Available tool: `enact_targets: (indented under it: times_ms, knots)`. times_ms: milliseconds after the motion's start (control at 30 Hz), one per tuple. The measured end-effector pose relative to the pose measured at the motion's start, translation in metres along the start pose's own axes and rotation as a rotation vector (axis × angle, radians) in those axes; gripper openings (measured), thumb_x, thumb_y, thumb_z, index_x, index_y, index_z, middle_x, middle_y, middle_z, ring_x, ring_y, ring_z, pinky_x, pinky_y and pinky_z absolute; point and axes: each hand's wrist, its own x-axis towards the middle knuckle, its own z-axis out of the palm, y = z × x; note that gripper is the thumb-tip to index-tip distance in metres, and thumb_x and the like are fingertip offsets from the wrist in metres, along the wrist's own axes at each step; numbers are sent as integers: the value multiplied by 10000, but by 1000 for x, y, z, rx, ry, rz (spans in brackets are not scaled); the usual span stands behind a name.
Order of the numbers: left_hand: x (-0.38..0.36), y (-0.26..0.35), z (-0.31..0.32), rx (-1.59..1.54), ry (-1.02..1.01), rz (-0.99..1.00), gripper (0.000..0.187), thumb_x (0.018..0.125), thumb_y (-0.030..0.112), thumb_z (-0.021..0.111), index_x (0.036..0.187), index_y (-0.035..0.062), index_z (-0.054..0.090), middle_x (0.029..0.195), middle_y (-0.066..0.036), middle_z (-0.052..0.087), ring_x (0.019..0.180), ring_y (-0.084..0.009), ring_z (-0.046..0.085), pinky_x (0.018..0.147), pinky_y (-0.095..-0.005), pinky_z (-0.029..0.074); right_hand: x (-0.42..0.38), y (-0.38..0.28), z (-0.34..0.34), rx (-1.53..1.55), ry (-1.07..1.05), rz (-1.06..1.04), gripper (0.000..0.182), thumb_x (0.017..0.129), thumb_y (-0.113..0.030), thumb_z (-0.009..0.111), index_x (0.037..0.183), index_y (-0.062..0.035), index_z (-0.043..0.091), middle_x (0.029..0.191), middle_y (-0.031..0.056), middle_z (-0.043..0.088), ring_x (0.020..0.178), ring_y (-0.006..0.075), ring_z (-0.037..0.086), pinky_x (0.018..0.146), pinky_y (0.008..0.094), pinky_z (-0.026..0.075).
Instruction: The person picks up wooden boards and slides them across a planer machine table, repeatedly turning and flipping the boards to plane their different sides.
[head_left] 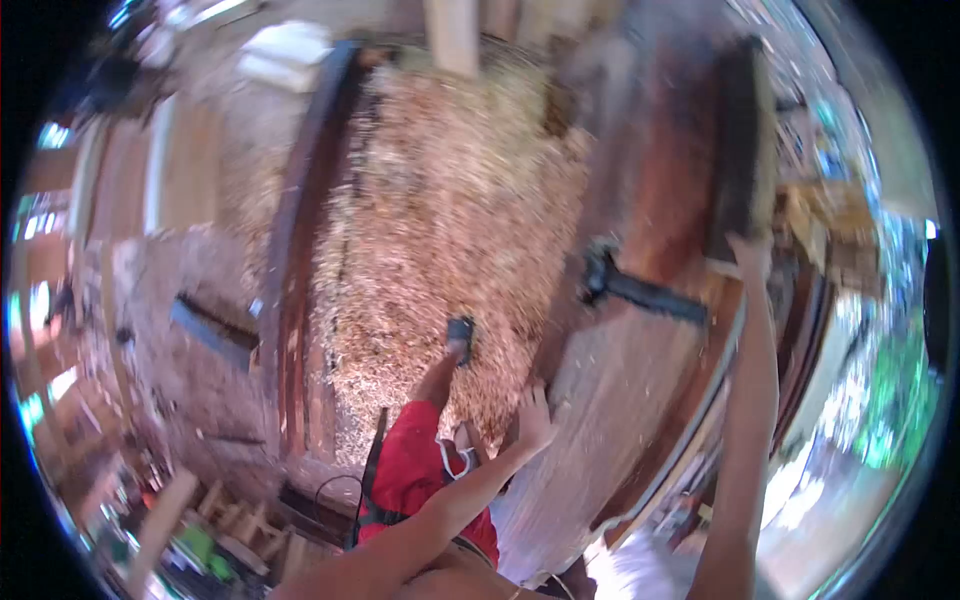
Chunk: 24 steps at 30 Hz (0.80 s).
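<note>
My left hand (537, 420) rests at the near edge of a wooden workbench (610, 390), fingers stretched out and apart, holding nothing. My right hand (750, 257) is closed on the near end of a long wooden board (748, 150), dark on one face and pale along its edge. The board runs away from me along the bench's right side, blurred by motion. Between the hands, a black T-shaped tool (650, 295) lies across the bench; its exact kind is too blurred to tell.
Wood shavings (450, 200) cover the floor left of the bench, where my foot (460, 340) stands. A long dark beam (305, 230) borders them. Farther left are planks (185, 165) and a short blue-grey block (213, 333). Wooden pieces (835, 235) are stacked at right.
</note>
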Motion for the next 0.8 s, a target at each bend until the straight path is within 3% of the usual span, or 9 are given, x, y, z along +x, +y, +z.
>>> enact_targets:
  times_ms: [133, 267, 300, 467, 500, 533, 600, 700, 800]
  knots:
    - [63, -20, -97, -125, -148, 25, 673, 956, 318, 760, 1503, 19, 508, 1427, -279, 559, 1324, -451, 543, 1101, -542, 467, 6, 9, -8, -42, -34, 36, 1018, 775, -506, 884, 1572, -17, 480, 1506, 255, 626, 1393, 437, 594, 1169, 499, 468]
    - [114, -40, -285, -126, 62, -351, 524, 948, 294, 785, 1377, 45, 614, 1294, -221, 686, 1223, -399, 663, 1030, -485, 529, -4, -17, -27, -96, -121, 169, 1147, 774, -561, 892, 1653, -55, 356, 1496, 319, 600, 1378, 490, 587, 1172, 537, 480]
    - [122, -131, -278, -114, 230, -290, 497, 945, 319, 780, 1342, 56, 639, 1228, -199, 731, 1177, -397, 694, 986, -494, 549, -7, -18, -26, -70, -114, 140, 1147, 790, -540, 882, 1648, -6, 340, 1513, 311, 591, 1383, 484, 585, 1187, 532, 468]
    - [89, -183, -398, -108, 459, -464, 557, 893, 333, 801, 1313, -2, 653, 1149, -192, 767, 1068, -357, 744, 943, -432, 594, 30, 24, 8, 62, -107, -189, 930, 813, -501, 845, 1515, 37, 558, 1487, 233, 656, 1352, 371, 637, 1185, 473, 454]
    - [85, -176, -413, -78, 415, -514, 558, 892, 337, 803, 1300, -16, 658, 1137, -194, 767, 1076, -352, 739, 949, -423, 592, 36, 19, 14, 109, -315, -134, 771, 860, -507, 806, 1381, 48, 682, 1356, 206, 739, 1291, 312, 672, 1126, 459, 495]
    - [81, -199, -406, -243, 445, -390, 519, 887, 306, 829, 1245, -35, 667, 1143, -193, 767, 1067, -324, 738, 943, -420, 589, 7, -27, -5, 47, -495, 129, 691, 888, -529, 777, 1265, 49, 751, 1207, 204, 788, 1182, 304, 722, 1036, 467, 547]
    - [106, -222, -374, -437, 532, -473, 454, 898, 242, 859, 1203, -38, 673, 1080, -149, 755, 1020, -250, 720, 955, -412, 574, -67, -155, -24, -149, -129, 47, 639, 879, -579, 766, 1195, -23, 782, 1103, 226, 794, 997, 365, 766, 914, 482, 590]
    - [163, -60, -353, -780, 162, -694, 588, 960, 407, 812, 1381, 53, 605, 1305, -60, 698, 1181, -203, 659, 1000, -464, 541, -139, -267, 15, 641, -245, 294, 421, 899, -329, 781, 1198, -34, 749, 1078, 136, 740, 1018, 280, 704, 888, 456, 599]
    - [233, 24, -308, -1119, 12, -517, 694, 1032, 537, 717, 1538, 110, 511, 1354, -51, 660, 1208, -239, 652, 999, -507, 519, -241, -356, -4, 1412, -415, 563, 419, 899, -152, 811, 1284, -42, 688, 1149, 100, 711, 1054, 240, 675, 923, 431, 588]
